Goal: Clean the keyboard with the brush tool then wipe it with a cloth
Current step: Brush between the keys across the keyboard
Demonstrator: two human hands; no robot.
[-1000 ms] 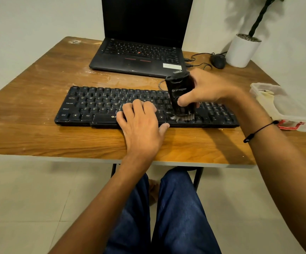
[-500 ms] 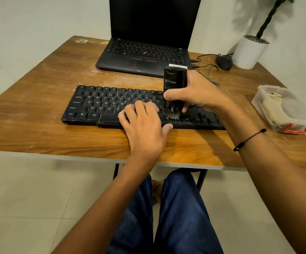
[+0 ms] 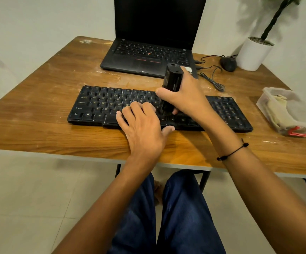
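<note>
A black keyboard [image 3: 102,105] lies across the wooden table [image 3: 38,125], parallel to its front edge. My right hand [image 3: 187,97] grips a black, upright brush tool [image 3: 172,79] whose lower end sits on the keys near the keyboard's middle; the bristles are hidden by my fingers. My left hand [image 3: 141,127] lies flat on the keys and front edge just left of the brush, fingers straight, thumb on the table. A pale cloth [image 3: 276,112] lies folded inside a clear plastic box [image 3: 298,107] at the right.
A black laptop [image 3: 148,54] stands open behind the keyboard. A black mouse [image 3: 228,64] with its cables and a white plant pot [image 3: 253,54] sit at the back right. My knees are under the table's front edge.
The brush tool in my right hand has moved leftward along the keys and away from the front row. My left hand has stayed on the keyboard. The view has shifted slightly.
</note>
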